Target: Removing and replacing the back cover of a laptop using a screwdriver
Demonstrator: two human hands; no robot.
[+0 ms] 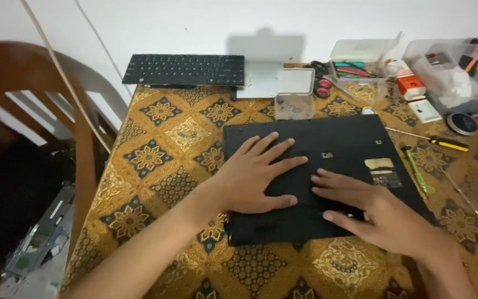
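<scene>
A table under a gold-and-brown patterned cloth carries a flat black plastic laptop base, underside up — its long axis runs left to right, slightly skewed, with a pale label near the right end. The left hand lies flat on it, fingers spread; the right hand presses beside it — neither grips. A black detached keyboard lies at the far edge.

laptop base: matt black plastic | tablecloth: patterned cloth | chair: glossy wood

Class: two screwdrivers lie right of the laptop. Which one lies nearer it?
The green-handled screwdriver, right beside the black laptop base; the yellow-and-black screwdriver lies farther out.
</scene>
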